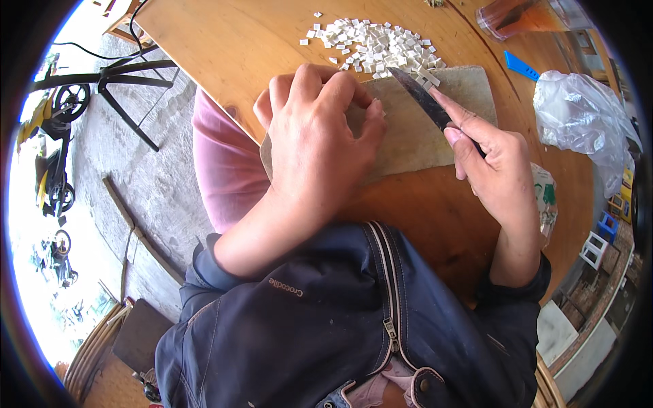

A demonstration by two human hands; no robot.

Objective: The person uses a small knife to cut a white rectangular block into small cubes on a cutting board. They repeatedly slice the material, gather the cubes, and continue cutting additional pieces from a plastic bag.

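My right hand [495,153] is closed around a knife [423,98] with a dark blade that points up and left over a greyish cutting board [435,146]. Its index finger stretches along beside the blade, and the fingertip is close to a few white strips [427,77] at the board's far edge. Above the left part of the board, my left hand [320,119] is curled with thumb and index finger brought together. Whatever is between those fingertips is too small to make out. A loose pile of small white square pieces [381,46] lies on the wooden table just beyond the board.
On the wooden table [204,41], a glass of reddish-brown drink [513,19] lies toward the far right. Nearer are a blue handle [522,66] and a clear plastic bag [578,109]. A black tripod-like stand [115,78] is on the floor at left.
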